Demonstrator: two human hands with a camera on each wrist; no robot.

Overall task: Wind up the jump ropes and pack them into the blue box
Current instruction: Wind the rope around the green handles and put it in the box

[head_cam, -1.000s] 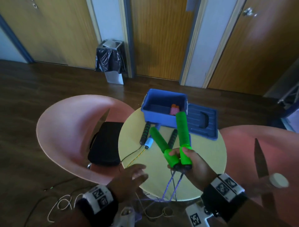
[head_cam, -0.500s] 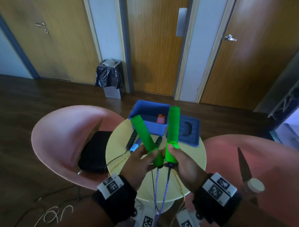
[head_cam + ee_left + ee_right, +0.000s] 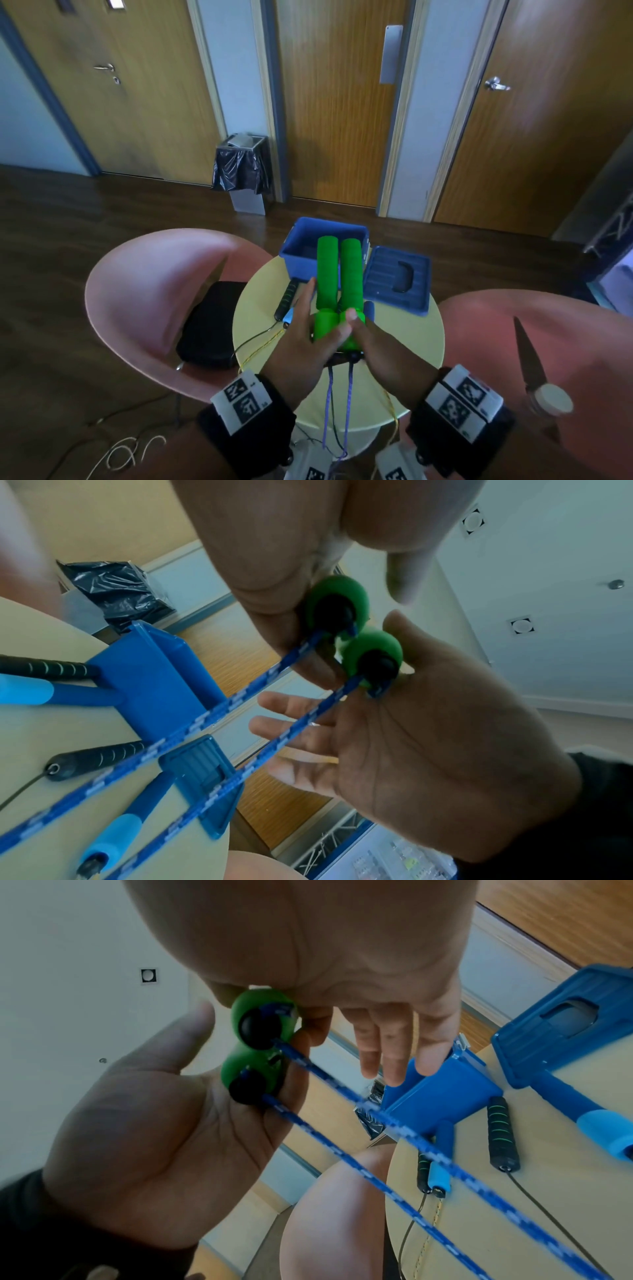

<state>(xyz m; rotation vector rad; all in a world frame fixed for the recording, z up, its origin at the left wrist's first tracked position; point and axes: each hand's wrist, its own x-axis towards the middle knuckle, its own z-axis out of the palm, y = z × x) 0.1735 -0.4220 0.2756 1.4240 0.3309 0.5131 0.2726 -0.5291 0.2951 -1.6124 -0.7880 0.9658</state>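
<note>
left hand: bare | right hand: bare | wristbands: black | tags: white, black-patterned markers

Handles are green, rope blue flecked white, box and lid blue, table yellow.
</note>
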